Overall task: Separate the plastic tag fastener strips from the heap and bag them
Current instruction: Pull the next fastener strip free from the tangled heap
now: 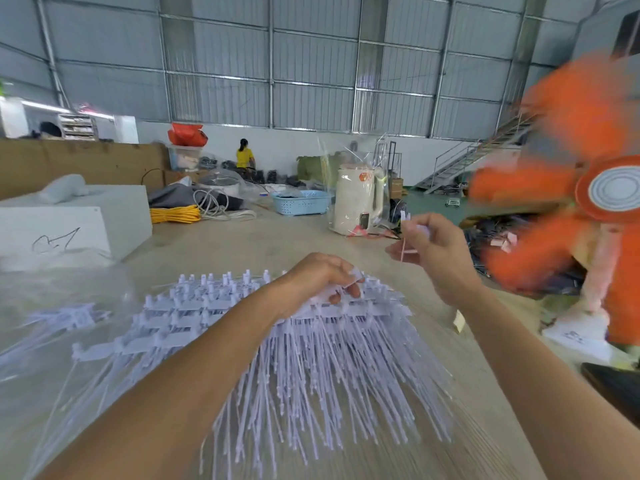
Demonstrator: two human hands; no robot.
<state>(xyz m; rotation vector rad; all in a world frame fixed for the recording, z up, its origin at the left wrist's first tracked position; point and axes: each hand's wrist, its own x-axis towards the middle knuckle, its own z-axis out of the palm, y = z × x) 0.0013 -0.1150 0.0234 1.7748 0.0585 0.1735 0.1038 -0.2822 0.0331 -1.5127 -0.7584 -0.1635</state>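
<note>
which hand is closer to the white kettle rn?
Right. The right hand is raised just beside the white kettle, pinching a single fastener. The left hand rests on the fastener heap, nearer the camera.
</note>
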